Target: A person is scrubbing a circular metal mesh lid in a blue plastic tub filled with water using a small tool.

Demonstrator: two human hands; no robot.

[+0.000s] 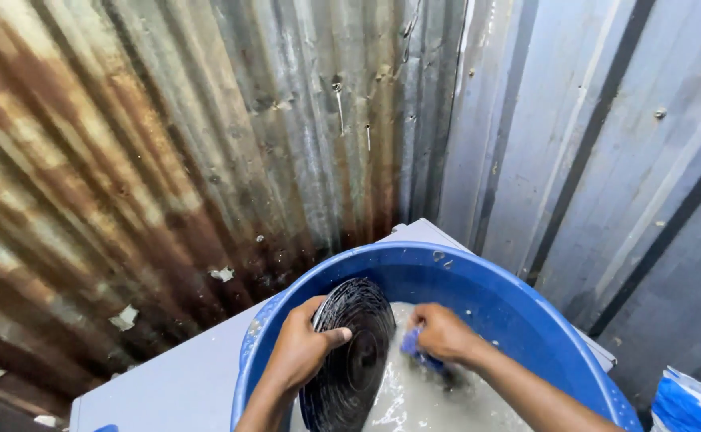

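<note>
At the bottom centre of the frame, a round blue basin (pixel 526 308) holds cloudy, soapy water (pixel 414 392). The left hand (pixel 302 348) grips a black ribbed disc-shaped grille (pixel 354 360) standing on edge in the water, fingers curled over its rim and thumb pressed on its face. Just right of it, the right hand (pixel 442 332) is closed around a blue scrubber (pixel 414 348), touching the grille. Rusty corrugated metal sheeting (pixel 166 160) fills the upper left.
</note>
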